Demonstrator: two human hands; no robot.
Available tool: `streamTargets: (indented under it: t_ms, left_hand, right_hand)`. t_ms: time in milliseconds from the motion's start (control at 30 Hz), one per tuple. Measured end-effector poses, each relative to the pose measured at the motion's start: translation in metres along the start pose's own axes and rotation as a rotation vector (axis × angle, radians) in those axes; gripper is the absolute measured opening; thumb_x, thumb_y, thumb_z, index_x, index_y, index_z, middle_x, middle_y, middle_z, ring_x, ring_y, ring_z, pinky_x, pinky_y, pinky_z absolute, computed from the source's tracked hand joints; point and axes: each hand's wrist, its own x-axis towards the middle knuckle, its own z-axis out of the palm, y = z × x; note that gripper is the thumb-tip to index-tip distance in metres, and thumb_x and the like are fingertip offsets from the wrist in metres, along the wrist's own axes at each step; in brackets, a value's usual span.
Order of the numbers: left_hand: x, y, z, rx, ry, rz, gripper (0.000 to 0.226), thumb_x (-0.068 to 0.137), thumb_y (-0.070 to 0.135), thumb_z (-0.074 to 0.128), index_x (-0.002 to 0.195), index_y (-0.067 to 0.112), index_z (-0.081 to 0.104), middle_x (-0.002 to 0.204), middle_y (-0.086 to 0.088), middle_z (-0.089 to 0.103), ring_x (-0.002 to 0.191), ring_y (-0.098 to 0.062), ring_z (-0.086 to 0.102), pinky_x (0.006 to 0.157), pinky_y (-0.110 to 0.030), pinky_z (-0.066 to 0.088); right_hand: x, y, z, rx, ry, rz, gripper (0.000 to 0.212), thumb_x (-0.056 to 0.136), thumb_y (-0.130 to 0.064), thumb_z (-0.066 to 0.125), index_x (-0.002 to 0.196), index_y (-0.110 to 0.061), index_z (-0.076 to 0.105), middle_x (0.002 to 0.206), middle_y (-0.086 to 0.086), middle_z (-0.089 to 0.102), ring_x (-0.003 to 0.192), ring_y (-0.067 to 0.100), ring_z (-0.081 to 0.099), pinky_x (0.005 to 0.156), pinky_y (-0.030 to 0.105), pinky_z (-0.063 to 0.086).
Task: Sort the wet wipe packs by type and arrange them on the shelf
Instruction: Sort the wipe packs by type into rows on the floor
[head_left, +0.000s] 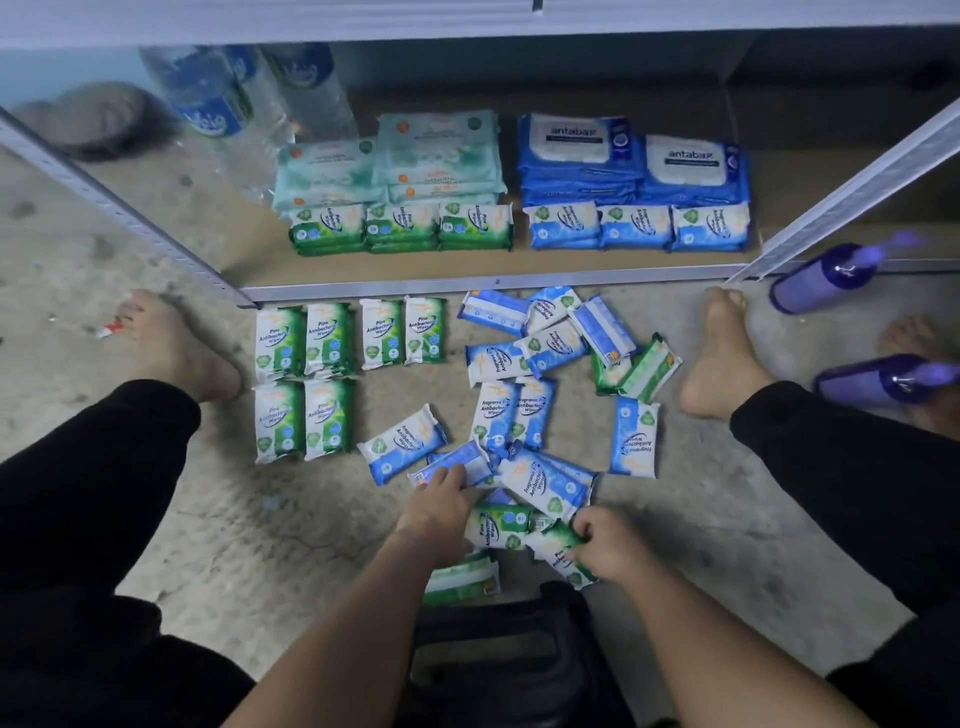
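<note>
From the head view, the green rows (306, 374) lie squared up on the floor (291, 525) at left, probably so they can go up to the shelf (415, 285) as a batch. The blue heap (545, 358) to their right is still mixed. The left hand (441, 506) curls its fingers over a blue pack (457, 460). The right hand (610, 545) grips a green pack (558, 558), apparently separating the types. Both are soft, glossy pouches with white panels. The shelf stacks (400, 228) sit grouped by colour.

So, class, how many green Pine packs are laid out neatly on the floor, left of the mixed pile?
6. Four green Pine packs sit in a row along the shelf edge; two more lie on the near side of the left pair. Any stacked beneath are hidden.
</note>
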Motion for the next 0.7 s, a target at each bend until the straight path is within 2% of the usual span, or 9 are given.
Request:
streamTargets:
  t_ms: [100, 233, 300, 367, 467, 533, 567, 633, 700]
  left_hand:
    - [-0.009, 0.000, -0.009, -0.022, 0.019, -0.017, 0.069, 0.084, 0.036, 0.072, 0.144, 0.029, 0.039, 0.136, -0.004, 0.040, 0.124, -0.026, 0.042, 0.101, -0.042, 0.046]
    - [-0.033, 0.002, -0.027, -0.242, 0.036, -0.061, 0.045, 0.084, 0.017, 0.062, 0.125, 0.028, 0.049, 0.118, -0.004, 0.062, 0.105, -0.027, 0.060, 0.079, -0.036, 0.049]
    - [-0.045, 0.002, -0.034, -0.337, 0.101, -0.073, 0.040, 0.082, 0.017, 0.062, 0.119, 0.028, 0.051, 0.113, -0.003, 0.064, 0.100, -0.026, 0.061, 0.076, -0.034, 0.048]
    - [-0.056, 0.001, -0.042, -0.461, 0.171, -0.094, 0.048, 0.078, 0.017, 0.064, 0.123, 0.029, 0.051, 0.114, -0.002, 0.065, 0.100, -0.025, 0.062, 0.079, -0.035, 0.052]
    - [-0.071, -0.004, -0.058, -0.656, 0.280, -0.095, 0.056, 0.073, 0.013, 0.066, 0.122, 0.034, 0.046, 0.109, -0.001, 0.064, 0.087, -0.018, 0.062, 0.068, -0.030, 0.053]
    - [-0.079, -0.008, -0.069, -0.776, 0.368, -0.069, 0.051, 0.073, 0.015, 0.068, 0.115, 0.036, 0.048, 0.100, 0.001, 0.065, 0.073, -0.010, 0.060, 0.057, -0.025, 0.049]
    - [-0.083, -0.010, -0.073, -0.848, 0.418, -0.061, 0.047, 0.075, 0.014, 0.069, 0.113, 0.035, 0.050, 0.096, 0.000, 0.065, 0.069, -0.009, 0.061, 0.057, -0.028, 0.050]
    - [-0.092, -0.014, -0.081, -1.020, 0.498, -0.062, 0.041, 0.083, 0.010, 0.070, 0.114, 0.033, 0.055, 0.100, -0.006, 0.063, 0.072, -0.013, 0.064, 0.058, -0.030, 0.053]
    - [-0.102, -0.017, -0.088, -1.128, 0.548, -0.067, 0.038, 0.092, 0.014, 0.067, 0.120, 0.036, 0.055, 0.107, -0.007, 0.059, 0.080, -0.018, 0.063, 0.061, -0.028, 0.055]
  right_hand:
    - [-0.008, -0.006, -0.012, 0.051, 0.020, -0.037, 0.034, 0.080, -0.017, 0.083, 0.073, -0.019, 0.049, 0.066, -0.005, 0.050, 0.060, 0.012, 0.045, 0.059, 0.027, 0.039]
    - [-0.020, -0.023, -0.033, 0.169, 0.093, -0.100, 0.033, 0.086, -0.013, 0.077, 0.075, -0.020, 0.047, 0.070, -0.003, 0.047, 0.063, 0.013, 0.043, 0.060, 0.027, 0.035]
    - [-0.028, -0.035, -0.044, 0.271, 0.142, -0.142, 0.028, 0.089, -0.007, 0.074, 0.080, -0.021, 0.051, 0.077, -0.004, 0.053, 0.072, 0.015, 0.051, 0.062, 0.026, 0.038]
    - [-0.037, -0.047, -0.053, 0.346, 0.188, -0.185, 0.020, 0.092, -0.003, 0.069, 0.096, -0.019, 0.057, 0.097, -0.001, 0.063, 0.091, 0.018, 0.060, 0.066, 0.024, 0.041]
    - [-0.047, -0.063, -0.064, 0.444, 0.219, -0.233, 0.046, 0.095, -0.001, 0.063, 0.133, -0.024, 0.053, 0.126, -0.005, 0.056, 0.098, 0.014, 0.063, 0.070, 0.024, 0.050]
    - [-0.058, -0.076, -0.071, 0.473, 0.207, -0.256, 0.073, 0.095, -0.001, 0.062, 0.151, -0.039, 0.034, 0.133, -0.013, 0.045, 0.109, 0.022, 0.064, 0.078, 0.035, 0.060]
    - [-0.061, -0.081, -0.074, 0.480, 0.199, -0.279, 0.084, 0.095, -0.001, 0.062, 0.154, -0.046, 0.024, 0.135, -0.015, 0.040, 0.116, 0.030, 0.062, 0.083, 0.039, 0.059]
    - [-0.069, -0.092, -0.079, 0.478, 0.192, -0.310, 0.092, 0.095, 0.001, 0.060, 0.155, -0.053, 0.016, 0.135, -0.016, 0.037, 0.119, 0.035, 0.061, 0.078, 0.039, 0.060]
    - [-0.074, -0.098, -0.081, 0.472, 0.190, -0.331, 0.085, 0.095, 0.004, 0.058, 0.151, -0.052, 0.029, 0.132, -0.013, 0.048, 0.098, 0.028, 0.070, 0.064, 0.040, 0.057]
